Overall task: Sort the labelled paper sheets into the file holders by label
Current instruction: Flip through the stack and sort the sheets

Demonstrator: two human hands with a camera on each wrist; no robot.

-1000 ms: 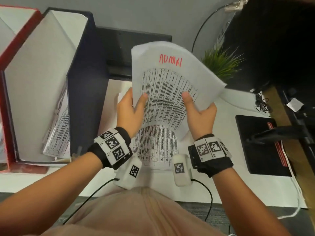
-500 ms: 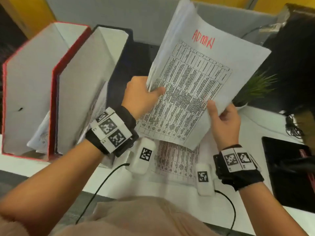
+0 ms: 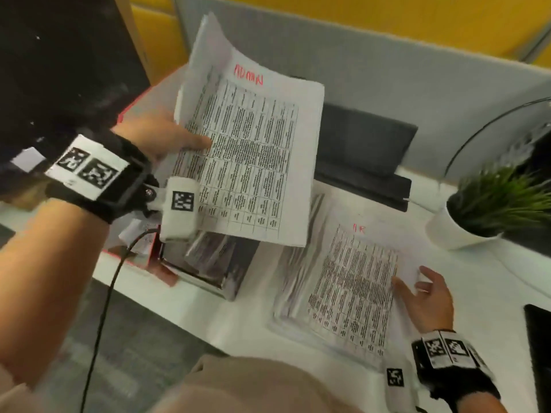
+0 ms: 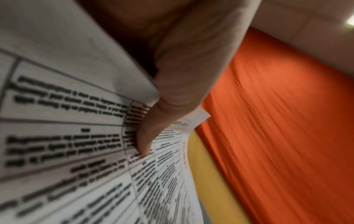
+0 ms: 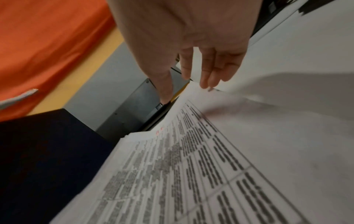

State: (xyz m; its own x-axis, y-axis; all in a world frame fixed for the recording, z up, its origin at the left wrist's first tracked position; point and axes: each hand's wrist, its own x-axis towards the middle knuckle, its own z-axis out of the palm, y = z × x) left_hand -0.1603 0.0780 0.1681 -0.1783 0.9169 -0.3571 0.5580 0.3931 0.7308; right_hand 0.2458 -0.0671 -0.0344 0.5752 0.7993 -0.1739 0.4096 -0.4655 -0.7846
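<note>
My left hand [image 3: 167,138] grips a bundle of printed sheets marked ADMIN [image 3: 253,156] in red, thumb [image 4: 151,133] on the front page, and holds it up over the file holders. The red holder [image 3: 140,257] and a darker holder [image 3: 208,275] with papers inside show only partly beneath the bundle. On the white desk [image 3: 226,320] lies a stack of sheets [image 3: 348,287] whose top page bears a red HR-like label. My right hand [image 3: 423,296] hovers open at that stack's right edge, fingers [image 5: 210,72] loosely spread and holding nothing.
A black object [image 3: 363,156] sits at the back against a grey partition [image 3: 387,76]. A potted green plant [image 3: 489,204] in a white pot stands at the right. A black pad [image 3: 539,353] lies at the far right edge. A dark panel [image 3: 59,70] fills the upper left.
My right hand let go of the ADMIN bundle and dropped to the stack on the desk. The left hand alone carried the bundle left over the holders.
</note>
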